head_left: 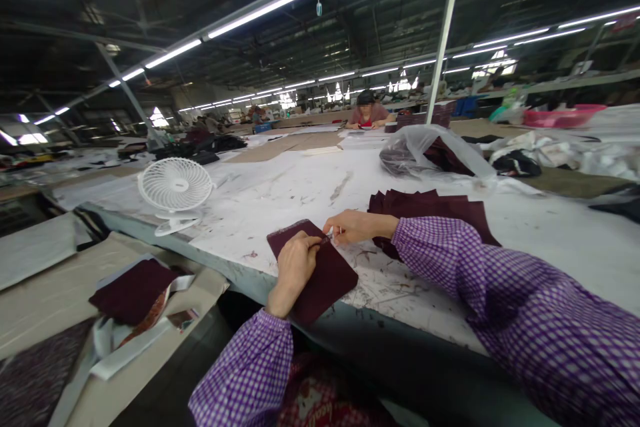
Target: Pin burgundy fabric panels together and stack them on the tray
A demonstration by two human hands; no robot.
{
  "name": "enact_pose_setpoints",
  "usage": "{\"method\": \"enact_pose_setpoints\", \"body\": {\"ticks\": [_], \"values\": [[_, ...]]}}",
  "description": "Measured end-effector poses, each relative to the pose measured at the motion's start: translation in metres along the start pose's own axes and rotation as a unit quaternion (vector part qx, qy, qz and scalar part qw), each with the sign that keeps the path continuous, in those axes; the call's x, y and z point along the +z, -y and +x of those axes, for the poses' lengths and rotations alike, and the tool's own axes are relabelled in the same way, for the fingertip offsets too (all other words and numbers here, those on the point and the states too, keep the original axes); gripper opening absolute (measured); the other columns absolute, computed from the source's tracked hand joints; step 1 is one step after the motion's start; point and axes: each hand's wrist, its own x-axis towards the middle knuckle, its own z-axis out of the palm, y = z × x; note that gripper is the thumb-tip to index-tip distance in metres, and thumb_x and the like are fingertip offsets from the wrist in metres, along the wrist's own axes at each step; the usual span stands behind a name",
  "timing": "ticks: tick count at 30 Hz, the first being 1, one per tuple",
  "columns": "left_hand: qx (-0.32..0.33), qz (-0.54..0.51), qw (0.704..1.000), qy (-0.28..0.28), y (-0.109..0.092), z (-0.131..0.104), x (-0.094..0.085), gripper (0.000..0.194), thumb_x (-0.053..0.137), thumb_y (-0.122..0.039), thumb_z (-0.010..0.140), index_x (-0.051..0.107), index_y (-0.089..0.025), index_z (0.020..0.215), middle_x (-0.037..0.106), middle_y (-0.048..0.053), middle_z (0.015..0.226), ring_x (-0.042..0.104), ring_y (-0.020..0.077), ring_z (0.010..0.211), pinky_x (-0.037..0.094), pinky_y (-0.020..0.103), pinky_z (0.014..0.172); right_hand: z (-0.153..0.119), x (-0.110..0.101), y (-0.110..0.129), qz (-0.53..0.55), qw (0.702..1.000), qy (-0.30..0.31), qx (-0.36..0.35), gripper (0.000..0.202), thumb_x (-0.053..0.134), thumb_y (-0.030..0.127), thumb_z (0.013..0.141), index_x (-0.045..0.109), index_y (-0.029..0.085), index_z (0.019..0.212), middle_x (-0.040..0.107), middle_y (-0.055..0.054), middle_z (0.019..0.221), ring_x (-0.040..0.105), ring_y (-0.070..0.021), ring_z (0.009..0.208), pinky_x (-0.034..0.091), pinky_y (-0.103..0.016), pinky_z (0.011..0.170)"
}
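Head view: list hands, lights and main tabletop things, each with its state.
Rectangular maroon fabric piece: partly overhanging white-topped table
Bare left hand: resting on it
Bare right hand: at its edge, grip unclear
Fanned maroon fabric stack: overlapping
Clear plastic bag: crumpled, maroon cloth inside
White round fan: standing, running unclear
White tube lights: lit

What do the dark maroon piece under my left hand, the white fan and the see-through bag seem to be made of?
The dark maroon piece looks like matte fabric, going by its dull surface; the fibre can't be told. The white fan is probably smooth molded plastic, judging by its even white slats. The see-through bag seems thin, slightly shiny plastic film: it's translucent and crumpled.
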Motion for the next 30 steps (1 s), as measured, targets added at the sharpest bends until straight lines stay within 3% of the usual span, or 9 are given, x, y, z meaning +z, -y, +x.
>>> {"method": "enact_pose_setpoints", "body": {"ticks": [3,7,23,30], "values": [[0.014,0.041,0.999,-0.008,0.000,-0.004,0.003,0.026,0.050,-0.018,0.085,0.074,-0.021,0.097,0.065,0.005,0.086,0.060,0.0186,0.083,0.044,0.029,0.074,0.001,-0.002,-0.002,-0.069,0.996,-0.036,-0.043,0.024,0.053,0.010,0.079,0.067,0.011,0.098,0.066,-0.002,0.068,0.059,-0.0118,0.064,0.043,-0.024,0.067],[0.021,0.053,0.998,-0.020,0.001,-0.007,0.005,0.026,0.050,-0.020,0.086,0.074,-0.022,0.095,0.063,0.005,0.084,0.058,0.0177,0.081,0.042,0.028,0.071,0.002,0.002,0.001,-0.143,0.984,-0.065,-0.083,0.021,0.053,0.010,0.079,0.070,0.012,0.091,0.069,-0.006,0.081,0.058,-0.0136,0.071,0.041,-0.026,0.070],[0.024,0.032,0.999,-0.027,0.002,-0.007,0.003,0.028,0.050,-0.018,0.085,0.074,-0.022,0.097,0.063,0.005,0.084,0.057,0.0175,0.080,0.043,0.029,0.073,-0.001,0.010,0.009,-0.222,0.967,-0.087,-0.090,0.016,0.052,0.013,0.080,0.066,0.014,0.087,0.066,-0.006,0.084,0.053,-0.0141,0.070,0.035,-0.025,0.065],[0.032,-0.029,0.999,-0.027,0.011,-0.005,0.002,0.032,0.047,-0.013,0.085,0.075,-0.025,0.097,0.064,0.004,0.083,0.059,0.0162,0.077,0.044,0.028,0.074,-0.003,0.013,0.010,-0.301,0.942,-0.085,-0.124,0.018,0.045,0.017,0.089,0.062,0.014,0.091,0.060,-0.006,0.086,0.050,-0.0130,0.069,0.031,-0.025,0.060]]}}
